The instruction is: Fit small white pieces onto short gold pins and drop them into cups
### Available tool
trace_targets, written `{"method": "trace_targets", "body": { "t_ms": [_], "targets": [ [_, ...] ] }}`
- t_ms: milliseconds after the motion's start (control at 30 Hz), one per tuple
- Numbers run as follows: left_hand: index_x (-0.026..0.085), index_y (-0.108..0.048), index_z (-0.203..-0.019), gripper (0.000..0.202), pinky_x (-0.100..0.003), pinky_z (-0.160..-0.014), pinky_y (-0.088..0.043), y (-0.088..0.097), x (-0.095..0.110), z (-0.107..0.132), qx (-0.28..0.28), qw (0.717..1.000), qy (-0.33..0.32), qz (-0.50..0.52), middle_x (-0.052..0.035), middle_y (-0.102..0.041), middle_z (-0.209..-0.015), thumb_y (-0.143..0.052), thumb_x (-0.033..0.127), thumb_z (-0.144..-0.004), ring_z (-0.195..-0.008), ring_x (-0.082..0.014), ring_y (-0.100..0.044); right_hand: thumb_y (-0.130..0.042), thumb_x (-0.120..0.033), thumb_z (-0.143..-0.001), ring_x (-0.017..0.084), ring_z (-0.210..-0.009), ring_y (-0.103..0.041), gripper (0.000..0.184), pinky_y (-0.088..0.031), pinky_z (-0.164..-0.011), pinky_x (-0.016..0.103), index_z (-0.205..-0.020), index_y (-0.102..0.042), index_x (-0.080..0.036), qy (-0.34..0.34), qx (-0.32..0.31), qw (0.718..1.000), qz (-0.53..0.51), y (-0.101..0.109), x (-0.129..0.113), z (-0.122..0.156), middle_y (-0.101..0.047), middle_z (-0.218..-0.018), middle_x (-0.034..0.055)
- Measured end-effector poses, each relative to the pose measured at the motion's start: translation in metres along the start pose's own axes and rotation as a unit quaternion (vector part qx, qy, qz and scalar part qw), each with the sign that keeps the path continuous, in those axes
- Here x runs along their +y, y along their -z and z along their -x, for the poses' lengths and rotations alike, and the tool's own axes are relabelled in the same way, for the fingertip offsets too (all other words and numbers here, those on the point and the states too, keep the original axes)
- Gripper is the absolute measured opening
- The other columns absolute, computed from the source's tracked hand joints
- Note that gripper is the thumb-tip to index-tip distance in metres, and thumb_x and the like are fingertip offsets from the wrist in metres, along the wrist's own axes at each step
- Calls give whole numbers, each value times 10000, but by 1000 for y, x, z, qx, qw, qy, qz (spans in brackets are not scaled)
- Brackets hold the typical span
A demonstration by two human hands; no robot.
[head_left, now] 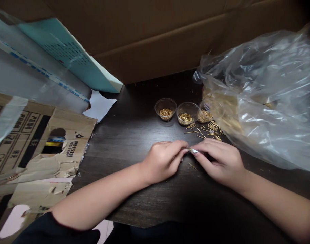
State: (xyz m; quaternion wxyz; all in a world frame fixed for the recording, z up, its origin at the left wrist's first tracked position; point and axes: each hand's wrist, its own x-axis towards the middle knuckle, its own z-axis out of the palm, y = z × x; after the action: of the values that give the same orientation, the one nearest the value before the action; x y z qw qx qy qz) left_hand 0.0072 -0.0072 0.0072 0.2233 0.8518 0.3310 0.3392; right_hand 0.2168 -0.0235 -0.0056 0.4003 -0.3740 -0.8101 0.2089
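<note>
Over the dark table, my left hand and my right hand meet fingertip to fingertip. Both are closed in a pinch on a small brass-coloured pin, mostly covered by the fingers. A single loose pin lies on the table just below the fingertips. Beyond my right hand several long brass-coloured pins are scattered. Behind them stand three clear plastic cups: a left cup, a middle cup and a right cup, each with small brass-coloured pieces in the bottom.
A large clear plastic bag with brass-coloured contents fills the right side, close to the right cup. A cardboard wall rises at the back. Torn printed cardboard and a light blue box stand along the left of the dark table.
</note>
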Motion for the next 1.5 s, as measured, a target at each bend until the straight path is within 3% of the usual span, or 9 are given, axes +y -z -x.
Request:
{"method": "trace_targets", "body": {
  "t_ms": [267, 467, 567, 700, 867, 967, 1067, 1300, 1500],
  "targets": [
    [169, -624, -1204, 247, -195, -700, -569, -3, -2, 0, 71, 988, 38, 131, -17, -744, -890, -549, 122, -973, -634, -66, -682, -627, -122, -915, 165, -720, -700, 110, -574, -672, 289, -969, -659, -213, -28, 78, 997, 9, -3, -1, -3, -736, -835, 32],
    [157, -632, -960, 162, -268, -722, -504, 0, -3, -3, 67, 982, 129, 117, 1, -622, -740, -479, 197, -996, -636, -101, -598, -661, -136, -905, 150, -737, -713, 99, -582, -696, 262, -986, -664, -192, -43, 91, 995, 25, -4, 4, 0, -746, -856, 29],
    [157, -614, -936, 152, -274, -713, -475, 0, 1, -3, 49, 986, 116, 113, -31, -637, -803, -498, 247, -978, -726, -136, -590, -664, -141, -908, 149, -748, -719, 101, -589, -705, 265, -998, -669, -187, -27, 78, 996, 31, -6, 4, -1, -756, -880, 34],
    [168, -606, -900, 127, -251, -640, -432, -3, 3, -2, 44, 987, 114, 101, -15, -617, -762, -578, 287, -938, -677, -130, -550, -658, -144, -915, 160, -745, -730, 123, -603, -688, 275, -1026, -677, -195, 3, 68, 997, 32, -11, 2, -1, -767, -882, 39],
    [169, -613, -802, 165, -234, -610, -399, -4, 2, -2, 70, 984, 122, 111, 15, -581, -670, -582, 260, -936, -614, -105, -514, -646, -113, -900, 151, -728, -715, 309, -595, -664, 269, -1194, -660, -209, 27, 77, 997, 6, -10, 1, 1, -758, -925, 44],
    [168, -622, -794, 201, -230, -593, -392, -3, 2, -2, 91, 974, 159, 134, 26, -556, -631, -582, 300, -940, -591, -101, -495, -569, -58, -906, 145, -669, -653, 340, -550, -600, 270, -1183, -676, -223, 29, 82, 996, -6, -6, 1, 0, -682, -803, 19],
    [163, -642, -814, 218, -231, -604, -404, -3, 2, -2, 88, 970, 172, 147, 15, -590, -655, -583, 328, -944, -610, -104, -508, -537, -22, -898, 156, -739, -643, 333, -545, -648, 288, -1137, -690, -195, 36, 90, 995, 11, -5, -1, -2, -651, -851, 49],
    [161, -669, -851, 184, -235, -665, -441, -4, 3, 0, 68, 973, 159, 151, -3, -652, -727, -588, 300, -940, -662, -111, -560, -626, -79, -894, 156, -709, -623, 212, -527, -627, 289, -1083, -668, -166, 50, 70, 994, 71, -11, -9, -3, -655, -835, 57],
    [154, -672, -846, 261, -228, -631, -431, 2, 7, 1, 68, 965, 174, 183, -5, -648, -725, -563, 365, -956, -660, -111, -546, -624, -87, -896, 152, -685, -615, 168, -520, -610, 285, -1037, -669, -168, 63, 76, 987, 129, -2, -22, -5, -657, -805, 52]
  ]
}}
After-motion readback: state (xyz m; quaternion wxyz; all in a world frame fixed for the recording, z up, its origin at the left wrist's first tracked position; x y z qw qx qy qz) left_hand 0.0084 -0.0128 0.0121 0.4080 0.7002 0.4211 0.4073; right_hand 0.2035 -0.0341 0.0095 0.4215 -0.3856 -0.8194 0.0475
